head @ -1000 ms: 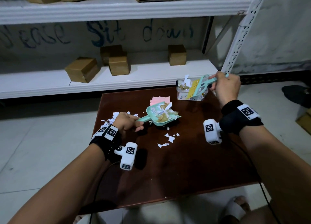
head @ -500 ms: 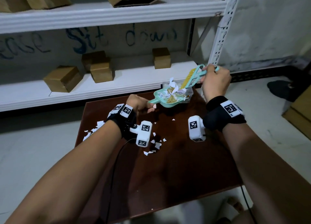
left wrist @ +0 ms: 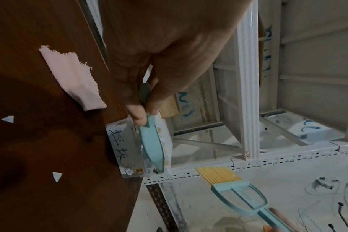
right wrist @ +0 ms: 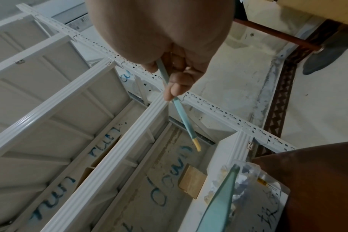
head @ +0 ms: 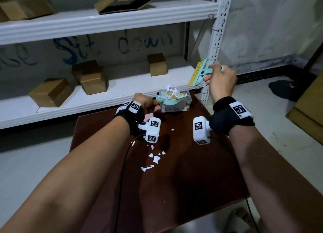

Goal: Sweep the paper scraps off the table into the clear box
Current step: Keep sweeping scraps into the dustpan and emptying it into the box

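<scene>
The clear box (head: 174, 106) stands at the far edge of the brown table (head: 183, 180), with handwriting on its front. My left hand (head: 145, 101) grips the handle of a teal dustpan (head: 170, 101), which lies over the box's opening, loaded with white and tan paper scraps (head: 172, 92). In the left wrist view my fingers (left wrist: 137, 116) pinch the dustpan (left wrist: 152, 146) above the box (left wrist: 119, 149). My right hand (head: 220, 78) holds a teal brush with yellow bristles (head: 197, 73) up in the air, right of the box. White scraps (head: 154, 158) lie mid-table.
A pink paper piece (left wrist: 73, 76) lies on the table near my left wrist. A white metal shelf (head: 104, 21) with cardboard boxes (head: 90, 77) stands right behind the table; its upright post (head: 216, 40) is close to the brush. Bare floor lies on both sides.
My left hand has carried the loaded dustpan from mid-table to the top of the clear box. My right hand has lifted the brush up and to the right, away from the box.
</scene>
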`<state>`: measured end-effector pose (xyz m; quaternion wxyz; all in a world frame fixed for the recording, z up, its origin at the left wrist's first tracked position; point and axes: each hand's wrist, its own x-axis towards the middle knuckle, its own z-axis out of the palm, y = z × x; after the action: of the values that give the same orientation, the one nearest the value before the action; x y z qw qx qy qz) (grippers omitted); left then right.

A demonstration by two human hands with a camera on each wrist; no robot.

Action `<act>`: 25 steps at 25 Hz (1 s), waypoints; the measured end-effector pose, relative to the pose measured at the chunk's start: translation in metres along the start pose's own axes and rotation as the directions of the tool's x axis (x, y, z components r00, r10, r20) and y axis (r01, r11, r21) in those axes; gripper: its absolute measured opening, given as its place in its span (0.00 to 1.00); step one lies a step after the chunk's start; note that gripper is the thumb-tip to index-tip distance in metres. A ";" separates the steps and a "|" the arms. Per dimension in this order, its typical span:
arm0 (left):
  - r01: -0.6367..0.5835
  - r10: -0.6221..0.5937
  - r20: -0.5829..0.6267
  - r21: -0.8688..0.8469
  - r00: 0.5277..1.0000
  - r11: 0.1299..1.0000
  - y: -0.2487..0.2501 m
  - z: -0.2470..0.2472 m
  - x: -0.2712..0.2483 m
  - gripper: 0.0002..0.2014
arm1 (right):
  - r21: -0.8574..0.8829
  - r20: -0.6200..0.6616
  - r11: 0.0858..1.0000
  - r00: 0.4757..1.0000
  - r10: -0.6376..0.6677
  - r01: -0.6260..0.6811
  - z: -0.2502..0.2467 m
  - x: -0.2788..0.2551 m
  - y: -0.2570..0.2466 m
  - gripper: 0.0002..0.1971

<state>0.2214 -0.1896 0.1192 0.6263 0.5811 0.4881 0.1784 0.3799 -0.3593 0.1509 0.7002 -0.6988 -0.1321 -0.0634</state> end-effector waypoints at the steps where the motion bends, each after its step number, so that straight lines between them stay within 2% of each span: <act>1: -0.001 0.001 0.007 -0.004 1.000 1.000 0.001 0.003 0.001 0.08 | 0.001 0.032 1.000 0.999 0.010 -0.010 0.002 0.002 0.004 0.16; 4: 0.006 -0.006 0.001 -0.014 1.000 1.000 -0.001 0.008 0.006 0.11 | 0.013 0.155 0.999 0.987 0.030 -0.033 0.008 0.003 0.014 0.14; 6: 0.004 -0.004 -0.002 0.059 1.000 0.998 -0.003 0.009 0.010 0.11 | -0.014 0.267 0.999 0.963 0.040 -0.037 0.013 0.007 0.022 0.11; 8: 0.005 -0.006 0.007 0.102 1.000 0.995 -0.005 0.008 0.013 0.11 | -0.007 0.387 0.997 0.919 0.073 -0.076 0.017 0.010 0.033 0.09; 11: -0.001 0.000 0.021 0.067 1.000 0.998 -0.007 0.007 0.015 0.08 | 0.051 0.552 0.987 0.828 0.101 -0.154 0.026 0.002 0.047 0.07; 14: -0.049 0.048 0.015 0.084 0.999 0.995 -0.007 0.008 0.016 0.07 | -0.004 0.623 0.987 0.772 0.127 -0.160 0.036 -0.004 0.056 0.08; 17: -0.121 0.118 0.034 0.102 0.992 0.987 -0.008 0.009 0.014 0.06 | -0.066 0.598 0.990 0.790 0.137 -0.122 0.045 0.000 0.065 0.11; 20: -0.143 0.140 0.036 0.099 0.989 0.985 -0.010 0.007 0.014 0.09 | -0.078 0.563 0.989 0.814 0.146 -0.124 0.047 0.001 0.072 0.11; 25: -0.025 0.025 0.029 0.009 0.999 1.000 -0.011 0.004 0.009 0.08 | -0.032 0.536 0.992 0.836 0.119 -0.120 0.042 0.003 0.067 0.12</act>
<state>0.2245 -0.1878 0.1052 0.6280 0.5927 0.4727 0.1757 0.3972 -0.3166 0.0874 0.6388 -0.6944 -0.2790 0.1787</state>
